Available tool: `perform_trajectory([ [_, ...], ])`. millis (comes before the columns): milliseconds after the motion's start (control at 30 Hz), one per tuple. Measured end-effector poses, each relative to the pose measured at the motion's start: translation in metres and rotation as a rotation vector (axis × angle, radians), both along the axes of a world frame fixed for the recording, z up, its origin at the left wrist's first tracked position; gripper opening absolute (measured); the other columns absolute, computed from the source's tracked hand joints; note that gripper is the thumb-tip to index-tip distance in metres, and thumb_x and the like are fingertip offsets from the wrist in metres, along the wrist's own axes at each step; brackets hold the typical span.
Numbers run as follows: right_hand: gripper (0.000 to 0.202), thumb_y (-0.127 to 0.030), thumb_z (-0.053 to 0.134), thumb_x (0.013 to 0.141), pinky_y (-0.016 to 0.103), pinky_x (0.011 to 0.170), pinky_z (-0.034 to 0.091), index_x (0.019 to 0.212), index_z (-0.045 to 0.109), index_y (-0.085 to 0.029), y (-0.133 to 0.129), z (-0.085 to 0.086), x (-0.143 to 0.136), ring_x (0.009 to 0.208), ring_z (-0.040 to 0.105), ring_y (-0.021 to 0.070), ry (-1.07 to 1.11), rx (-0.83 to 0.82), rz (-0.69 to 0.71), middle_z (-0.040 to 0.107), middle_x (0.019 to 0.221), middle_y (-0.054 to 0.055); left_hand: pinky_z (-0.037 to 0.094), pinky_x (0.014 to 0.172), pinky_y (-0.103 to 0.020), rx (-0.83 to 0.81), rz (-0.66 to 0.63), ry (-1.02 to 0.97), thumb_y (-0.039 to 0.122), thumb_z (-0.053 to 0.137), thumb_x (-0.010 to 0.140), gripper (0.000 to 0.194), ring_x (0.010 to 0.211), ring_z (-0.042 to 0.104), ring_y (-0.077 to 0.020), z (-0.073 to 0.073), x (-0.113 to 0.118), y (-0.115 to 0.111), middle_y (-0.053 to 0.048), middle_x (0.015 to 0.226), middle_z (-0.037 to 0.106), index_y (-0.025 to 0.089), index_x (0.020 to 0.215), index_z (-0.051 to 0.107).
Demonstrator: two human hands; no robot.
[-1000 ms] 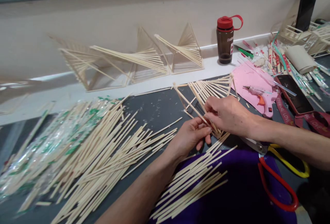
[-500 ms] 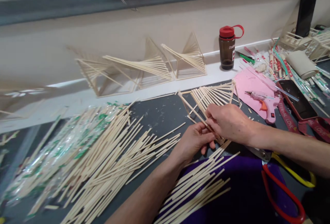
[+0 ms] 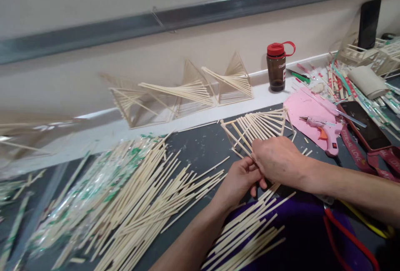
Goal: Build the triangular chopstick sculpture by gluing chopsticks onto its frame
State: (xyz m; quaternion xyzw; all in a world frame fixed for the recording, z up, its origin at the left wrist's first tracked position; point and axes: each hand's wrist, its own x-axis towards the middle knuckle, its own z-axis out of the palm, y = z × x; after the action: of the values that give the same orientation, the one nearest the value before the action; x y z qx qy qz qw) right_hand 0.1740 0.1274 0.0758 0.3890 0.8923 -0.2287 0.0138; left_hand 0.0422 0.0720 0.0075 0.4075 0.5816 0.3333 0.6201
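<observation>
A frame of pale wooden sticks (image 3: 258, 124), with many sticks laid side by side in a fan, rests on the dark table in front of me. At its near corner my left hand (image 3: 242, 178) pinches the frame's end with curled fingers. My right hand (image 3: 278, 156) meets it there, its fingers closed on the same near part; the fingertips are mostly hidden. Loose sticks (image 3: 250, 227) lie on a purple cloth (image 3: 300, 221) just below my hands. Left of my left hand is a large heap of loose sticks (image 3: 156, 200).
Finished stick frames (image 3: 178, 90) stand along the wall ledge. A red-capped bottle (image 3: 276, 67) is behind the work. To the right are a pink glue gun (image 3: 325, 131), a phone (image 3: 365, 125) and red-handled scissors (image 3: 350, 237). Plastic-wrapped sticks (image 3: 87, 196) lie at left.
The view has shifted so that most things sit lower and slightly right. Both hands keep their hold at the frame's near corner, with little movement.
</observation>
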Motion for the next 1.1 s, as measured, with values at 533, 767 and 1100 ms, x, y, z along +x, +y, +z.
perform_trajectory([
  [533, 0.017, -0.016, 0.058, 0.080, 0.024, 0.051, 0.046, 0.083, 0.072, -0.008, 0.0044, 0.0049, -0.0075, 0.056, 0.063, 0.0165, -0.012, -0.093, -0.078, 0.067, 0.060, 0.009, 0.035, 0.035, -0.016, 0.014, 0.026, 0.017, 0.019, 0.061, 0.062, 0.012, 0.033, 0.046, -0.0064, 0.0002, 0.0032, -0.0018, 0.003, 0.047, 0.063, 0.015, 0.074, 0.060],
  [767, 0.020, -0.017, 0.055, 0.082, 0.025, 0.053, 0.047, 0.088, 0.072, -0.009, 0.0009, 0.0039, -0.0037, 0.062, 0.066, 0.0186, 0.008, -0.007, -0.116, 0.069, 0.066, 0.012, 0.033, 0.035, -0.016, 0.024, 0.030, 0.040, 0.023, 0.064, 0.065, 0.011, 0.032, 0.045, -0.0061, -0.0004, 0.0038, -0.0015, 0.002, 0.047, 0.063, 0.016, 0.070, 0.058],
  [1100, 0.020, -0.015, 0.055, 0.081, 0.025, 0.055, 0.048, 0.092, 0.070, -0.006, 0.0003, 0.0123, -0.0041, 0.065, 0.067, 0.0193, -0.011, -0.043, -0.133, 0.070, 0.068, 0.012, 0.036, 0.036, -0.017, 0.043, 0.022, 0.075, 0.026, 0.065, 0.067, 0.013, 0.035, 0.047, -0.0072, 0.0001, 0.0044, -0.0012, 0.002, 0.047, 0.063, 0.015, 0.070, 0.059],
])
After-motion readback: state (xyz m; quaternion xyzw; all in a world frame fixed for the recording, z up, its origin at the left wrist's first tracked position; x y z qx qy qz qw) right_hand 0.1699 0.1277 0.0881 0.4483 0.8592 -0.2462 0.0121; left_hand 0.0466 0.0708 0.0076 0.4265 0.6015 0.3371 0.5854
